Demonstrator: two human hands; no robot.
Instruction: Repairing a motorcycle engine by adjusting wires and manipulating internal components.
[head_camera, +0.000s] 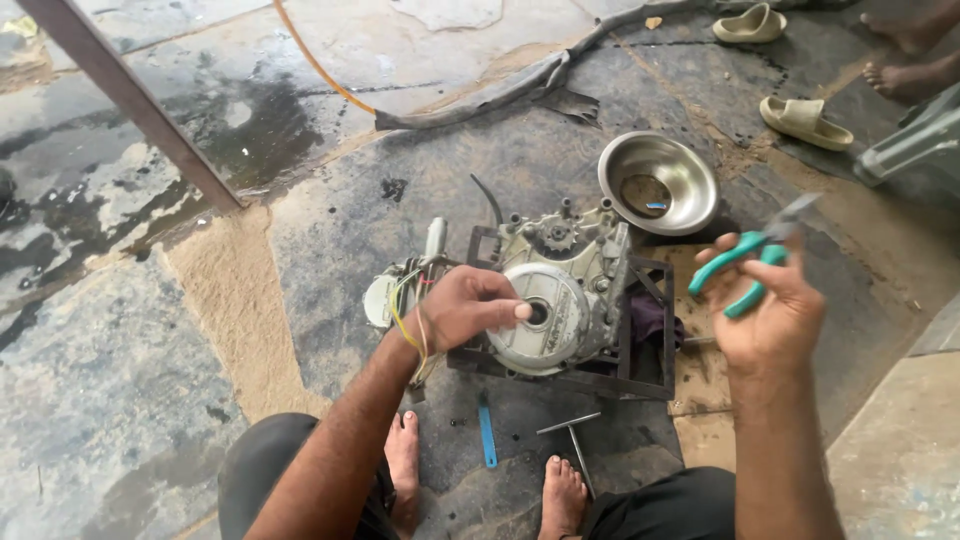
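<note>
Left hand (465, 308) on engine (555, 300), wet stone floor (150, 200), steel bowl (660, 183)

Bare forearms, no sleeves visible. Left hand (465, 308) and right hand (770, 315) bare, no gloves, no rings seen. Dark grey trousers (262, 470) covered both knees. Feet (563, 495) were bare, no sandals worn.

pliers (750, 268) teal handles | engine (555, 300) dull silver-grey | bowl (690, 165) shiny steel | sandals (805, 120) beige | floor tool (486, 435) blue
</note>
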